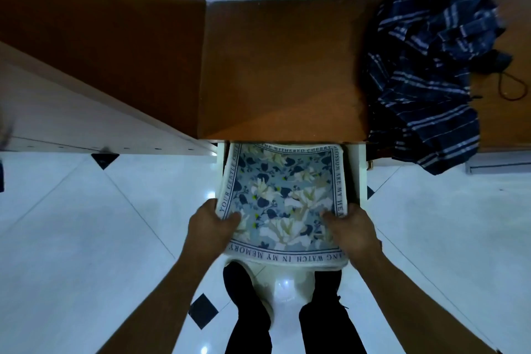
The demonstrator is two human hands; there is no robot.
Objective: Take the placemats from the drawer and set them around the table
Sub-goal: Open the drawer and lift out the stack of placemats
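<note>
A stack of placemats [283, 198], blue with white flowers and a lettered border, lies partly in the open white drawer [360, 169] under the brown wooden top. My left hand [211, 224] grips the stack's near left corner, thumb on top. My right hand [352, 228] grips the near right corner the same way. The near edge of the stack hangs out past the drawer front, above my legs. The far edge is hidden under the wooden top.
A brown wooden counter [284, 66] spans the drawer. A dark blue striped cloth [425, 66] lies crumpled on its right side, with a dark cord [511, 86] beside it. A tall wooden cabinet side [94, 46] stands at left. White glossy floor tiles [86, 238] surround my legs.
</note>
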